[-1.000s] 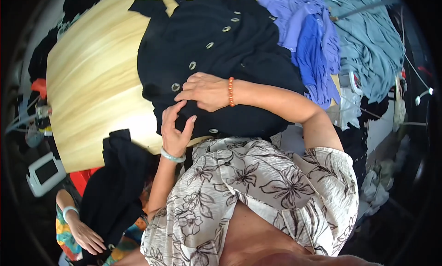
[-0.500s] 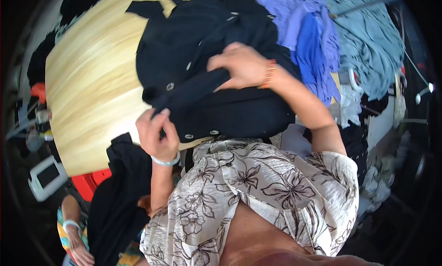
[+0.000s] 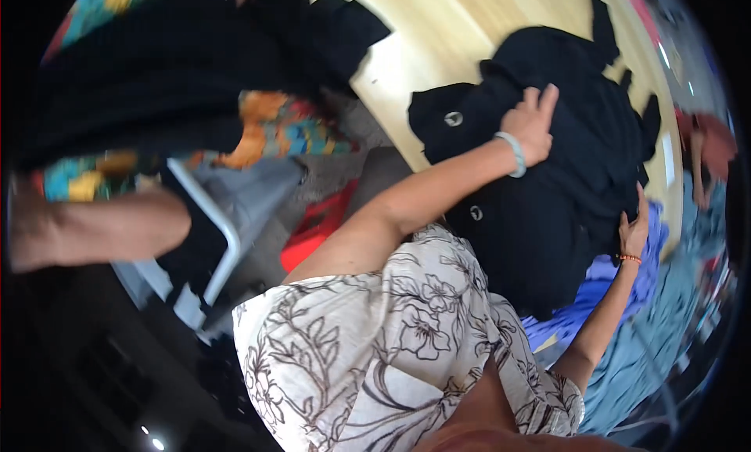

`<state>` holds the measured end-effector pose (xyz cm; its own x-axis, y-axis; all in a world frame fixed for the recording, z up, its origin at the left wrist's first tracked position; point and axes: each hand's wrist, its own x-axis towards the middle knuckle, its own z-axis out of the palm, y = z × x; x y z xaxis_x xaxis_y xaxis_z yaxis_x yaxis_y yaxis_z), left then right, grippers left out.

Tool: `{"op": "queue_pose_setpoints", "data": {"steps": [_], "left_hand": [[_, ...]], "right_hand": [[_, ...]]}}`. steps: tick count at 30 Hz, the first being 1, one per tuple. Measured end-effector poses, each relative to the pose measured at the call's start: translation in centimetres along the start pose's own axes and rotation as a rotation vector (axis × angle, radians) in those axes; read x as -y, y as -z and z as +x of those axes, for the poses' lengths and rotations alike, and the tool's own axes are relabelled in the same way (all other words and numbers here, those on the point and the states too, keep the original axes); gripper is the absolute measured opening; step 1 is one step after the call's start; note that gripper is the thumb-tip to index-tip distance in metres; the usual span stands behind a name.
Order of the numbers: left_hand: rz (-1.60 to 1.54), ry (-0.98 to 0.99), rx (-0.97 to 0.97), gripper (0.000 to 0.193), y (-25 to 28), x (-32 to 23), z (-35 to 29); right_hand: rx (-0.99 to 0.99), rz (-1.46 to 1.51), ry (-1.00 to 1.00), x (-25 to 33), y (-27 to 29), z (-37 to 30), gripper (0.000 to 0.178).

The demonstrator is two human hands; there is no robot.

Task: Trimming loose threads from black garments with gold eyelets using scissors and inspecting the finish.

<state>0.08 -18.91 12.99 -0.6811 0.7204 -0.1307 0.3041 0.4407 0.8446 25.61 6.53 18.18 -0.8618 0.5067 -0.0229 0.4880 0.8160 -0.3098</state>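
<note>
The black fabric garment (image 3: pixel 540 233), with pale-rimmed buttons (image 3: pixel 454 119), lies at three o'clock from mid-view on the pale wood-grain table (image 3: pixel 461 14). At two o'clock, the left hand (image 3: pixel 530 137) lies over it, fingers extended and clenching nothing. The right hand (image 3: pixel 634 234) sits at its edge, toward three; whether it pinches cloth, I cannot tell. Good handling probably wants light, even finger pressure, with that edge clear of the crumpled violet cloth (image 3: pixel 587 303) at four o'clock.
</note>
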Motion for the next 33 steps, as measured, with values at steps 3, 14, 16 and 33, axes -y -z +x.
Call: {"op": "queue_pose_setpoints", "data": {"steps": [3, 14, 16, 33], "left_hand": [[0.237, -0.02, -0.092, 0.064, -2.9, 1.1, 0.1], [0.157, 0.031, -0.282, 0.036, -4.2, 1.9, 0.3], [0.081, -0.009, -0.456, 0.031, -4.8, 1.7, 0.1], [-0.371, -0.56, -0.242, 0.033, 5.9, 1.8, -15.2]], "right_hand": [[0.171, 0.085, -0.098, -1.6, -3.6, 3.4, 0.087], [0.22, -0.257, -0.009, -9.1, -2.5, 7.9, 0.046], [0.093, -0.304, 0.134, -8.6, 1.2, 7.5, 0.036], [-0.186, -0.208, 0.106, 3.9, 6.2, -7.4, 0.017]]}}
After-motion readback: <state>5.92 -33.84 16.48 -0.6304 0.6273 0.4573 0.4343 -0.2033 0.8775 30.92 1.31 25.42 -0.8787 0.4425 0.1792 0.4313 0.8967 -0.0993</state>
